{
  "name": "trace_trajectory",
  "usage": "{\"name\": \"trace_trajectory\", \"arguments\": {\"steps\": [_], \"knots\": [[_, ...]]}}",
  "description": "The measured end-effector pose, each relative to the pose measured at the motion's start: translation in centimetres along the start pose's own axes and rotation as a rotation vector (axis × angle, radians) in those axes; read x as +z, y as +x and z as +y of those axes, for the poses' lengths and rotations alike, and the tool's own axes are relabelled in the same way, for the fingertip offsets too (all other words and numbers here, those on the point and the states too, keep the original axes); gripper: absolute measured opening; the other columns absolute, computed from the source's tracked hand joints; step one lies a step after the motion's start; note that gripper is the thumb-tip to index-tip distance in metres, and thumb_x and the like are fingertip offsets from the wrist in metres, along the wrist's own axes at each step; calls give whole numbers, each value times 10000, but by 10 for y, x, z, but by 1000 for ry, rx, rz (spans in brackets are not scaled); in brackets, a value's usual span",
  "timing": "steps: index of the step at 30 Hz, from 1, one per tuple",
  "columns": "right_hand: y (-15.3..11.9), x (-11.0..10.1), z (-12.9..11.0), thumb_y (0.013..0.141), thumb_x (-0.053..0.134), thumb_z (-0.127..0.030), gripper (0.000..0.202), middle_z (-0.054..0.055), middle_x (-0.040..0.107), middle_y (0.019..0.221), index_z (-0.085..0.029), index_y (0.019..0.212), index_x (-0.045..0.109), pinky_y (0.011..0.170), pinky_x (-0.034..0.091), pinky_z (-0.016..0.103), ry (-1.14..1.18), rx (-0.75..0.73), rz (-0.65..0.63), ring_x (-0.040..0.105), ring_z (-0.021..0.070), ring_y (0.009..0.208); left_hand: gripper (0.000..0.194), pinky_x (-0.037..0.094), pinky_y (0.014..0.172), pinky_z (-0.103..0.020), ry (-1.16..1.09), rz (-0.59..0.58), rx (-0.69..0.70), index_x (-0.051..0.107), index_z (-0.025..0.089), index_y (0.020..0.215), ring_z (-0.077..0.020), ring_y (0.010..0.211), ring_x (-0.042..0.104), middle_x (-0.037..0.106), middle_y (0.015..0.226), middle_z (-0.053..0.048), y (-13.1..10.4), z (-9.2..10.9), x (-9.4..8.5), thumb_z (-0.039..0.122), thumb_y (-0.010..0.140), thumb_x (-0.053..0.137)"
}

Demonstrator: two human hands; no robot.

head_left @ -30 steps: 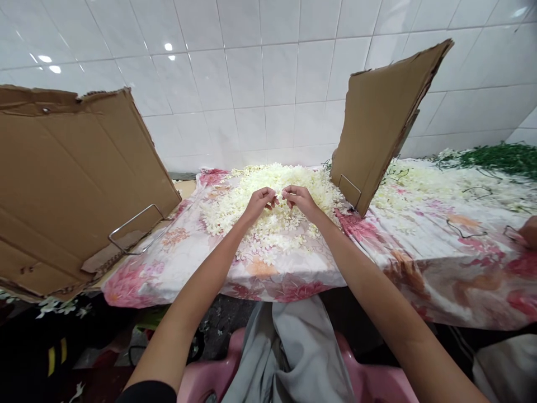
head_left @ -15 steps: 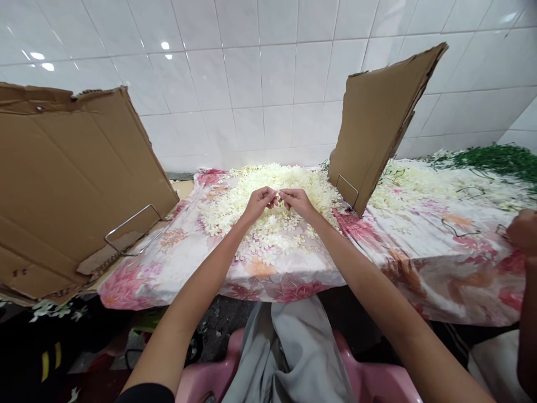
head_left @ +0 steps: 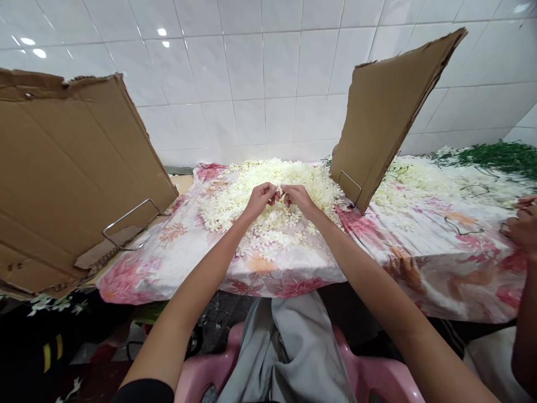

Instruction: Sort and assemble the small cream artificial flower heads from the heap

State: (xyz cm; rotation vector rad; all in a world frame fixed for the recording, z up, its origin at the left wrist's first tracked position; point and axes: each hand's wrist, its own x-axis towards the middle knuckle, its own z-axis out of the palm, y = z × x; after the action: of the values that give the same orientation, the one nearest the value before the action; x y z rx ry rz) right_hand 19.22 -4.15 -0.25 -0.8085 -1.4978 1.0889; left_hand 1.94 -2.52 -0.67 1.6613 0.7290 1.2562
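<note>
The left hand (head_left: 262,199) was held above a broad pile of loose cream-white, small-petalled flowers (head_left: 289,170), with its thumb and index fingertips brought together in a pinch. The right hand (head_left: 298,198) was positioned opposite, just beside it, in a matching pinch. A small white flower piece (head_left: 279,189) appeared to be gripped between both sets of fingertips, although it could hardly be distinguished from the pile behind. The pile was spread on a white cloth with a pink and orange floral print (head_left: 319,270). The work area was flanked by a large brown cardboard panel on the left (head_left: 71,173) and a narrower brown cardboard panel on the right (head_left: 380,109), each fitted with a bent metal wire bracket at its base. Beyond the right panel, dark green thin stems (head_left: 505,157) were heaped near more white flowers, and a co-worker's hand (head_left: 524,225) was partly visible at the edge.
</note>
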Motion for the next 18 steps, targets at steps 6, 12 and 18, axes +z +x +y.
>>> {"name": "trace_trajectory", "arguments": {"steps": [6, 12, 18], "knots": [[-3, 3, 1, 725, 813, -718, 553, 37, 638, 745, -176, 738, 706, 486, 422, 267, -7, -33, -12, 490, 99, 515, 524, 457, 558, -236, 1, 3, -2, 625, 164, 795, -102, 573, 566, 663, 689, -33, -3, 5, 1, 668, 854, 758], [15, -5, 11, 792, 757, -726, 559, 30, 611, 663, -179, 725, 664, 481, 409, 272, -93, -1, -79, 503, 117, 500, 477, 437, 544, -230, 15, 71, -14, 586, 186, 861, -100, 580, 542, 641, 704, -11, -2, -4, 0, 628, 872, 763], [18, -11, 29, 867, 655, -767, 598, -5, 496, 525, -194, 700, 623, 488, 356, 272, -189, 8, -109, 454, 133, 496, 459, 410, 562, -246, 159, 19, -20, 593, 191, 865, -113, 607, 533, 621, 710, -13, -2, -20, -7, 633, 914, 705]]}}
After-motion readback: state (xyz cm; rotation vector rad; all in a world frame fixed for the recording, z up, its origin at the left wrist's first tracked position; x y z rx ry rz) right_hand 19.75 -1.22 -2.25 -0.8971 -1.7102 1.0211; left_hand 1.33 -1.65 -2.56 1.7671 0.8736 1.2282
